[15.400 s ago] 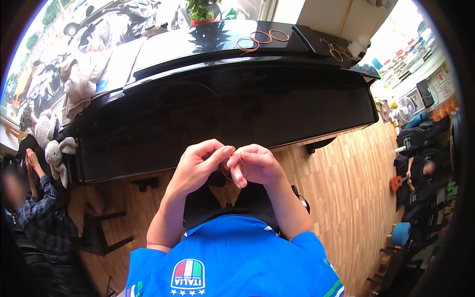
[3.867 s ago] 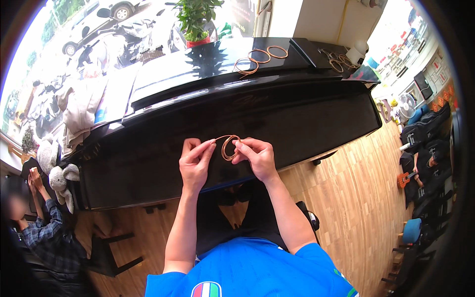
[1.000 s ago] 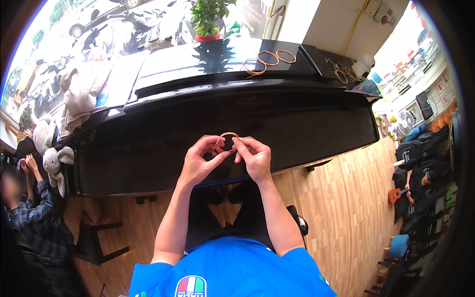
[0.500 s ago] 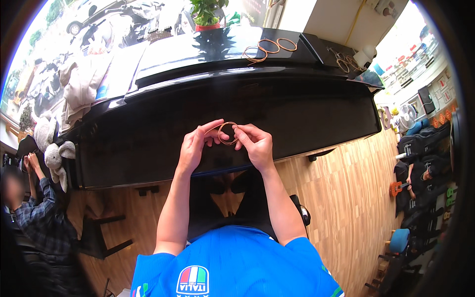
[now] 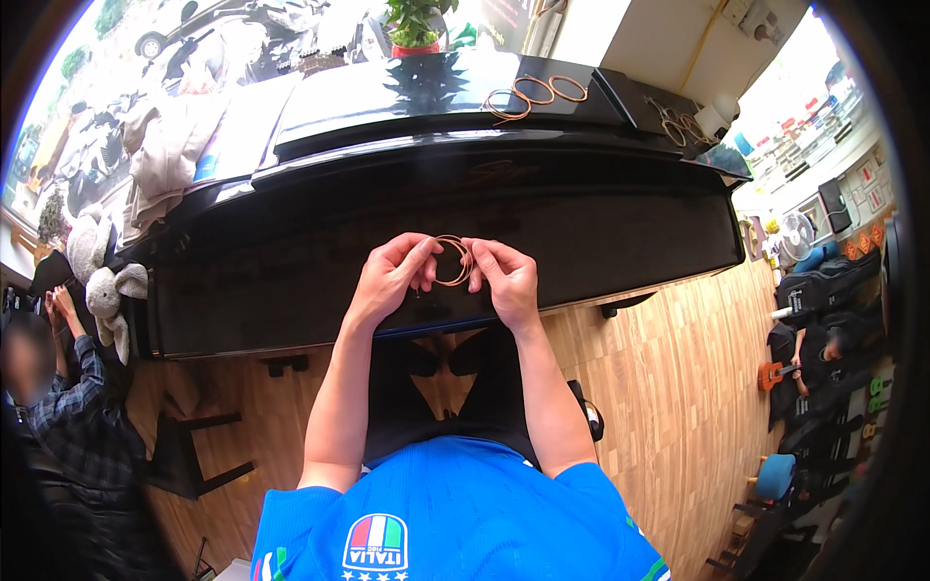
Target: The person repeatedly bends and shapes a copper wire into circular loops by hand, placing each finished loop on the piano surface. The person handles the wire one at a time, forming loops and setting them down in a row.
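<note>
A thin copper-coloured string, wound into a small loose coil (image 5: 452,283), is held up between my hands in front of a black upright piano (image 5: 320,223). My left hand (image 5: 389,281) pinches the coil's left side with thumb and index finger. On the opposite side, my right hand (image 5: 508,279) grips the coil with thumb and fingertips. Its lower fingers are curled and partly hidden. Three similar copper-coloured coils (image 5: 553,90) lie in an overlapping row on the glossy piano top (image 5: 387,102).
More coils (image 5: 682,124) lie at the piano top's right end. A potted plant (image 5: 415,46) stands at the back. Left are a draped cloth (image 5: 174,145), a grey plush rabbit (image 5: 102,286) and a seated person (image 5: 82,387). Another person holds a small guitar (image 5: 772,376) at right.
My left fingers have changed from lying stretched along the coil to a tighter pinch at its left side. The coil has turned slightly between my hands.
</note>
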The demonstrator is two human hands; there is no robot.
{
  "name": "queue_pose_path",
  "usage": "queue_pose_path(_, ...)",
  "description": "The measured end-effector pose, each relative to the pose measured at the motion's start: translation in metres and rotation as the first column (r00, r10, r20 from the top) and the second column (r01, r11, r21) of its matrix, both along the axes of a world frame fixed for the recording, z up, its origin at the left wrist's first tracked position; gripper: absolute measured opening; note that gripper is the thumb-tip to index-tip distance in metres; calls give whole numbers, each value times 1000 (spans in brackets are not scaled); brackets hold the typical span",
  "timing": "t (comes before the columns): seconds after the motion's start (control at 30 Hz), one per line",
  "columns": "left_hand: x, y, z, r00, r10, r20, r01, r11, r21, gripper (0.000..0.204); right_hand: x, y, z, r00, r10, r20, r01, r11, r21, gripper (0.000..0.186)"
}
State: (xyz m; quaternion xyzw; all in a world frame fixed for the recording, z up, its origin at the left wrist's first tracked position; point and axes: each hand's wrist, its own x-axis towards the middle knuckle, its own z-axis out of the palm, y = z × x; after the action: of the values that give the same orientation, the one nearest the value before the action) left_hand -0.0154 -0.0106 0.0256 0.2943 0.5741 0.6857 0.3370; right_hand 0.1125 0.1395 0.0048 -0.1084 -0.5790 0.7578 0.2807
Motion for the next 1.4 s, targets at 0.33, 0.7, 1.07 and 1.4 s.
queue_pose_path(0.33,2,4,-9,994,75,-76,-71,996,53,25,-1,-2,5,997,20,-71,-21,1000,-6,23)
queue_pose_path(0.7,7,4,-8,989,47,-142,-51,998,-24,24,0,5,-6,998,57,5,-58,998,30,17)
queue_pose_path(1.07,8,3,-7,958,18,-286,-28,999,-34,25,-5,-7,9,945,-321,59,297,922,250,15)
queue_pose_path(1.4,8,5,-10,949,32,-313,-51,997,-51,23,1,-5,30,925,-365,-101,352,730,586,28)
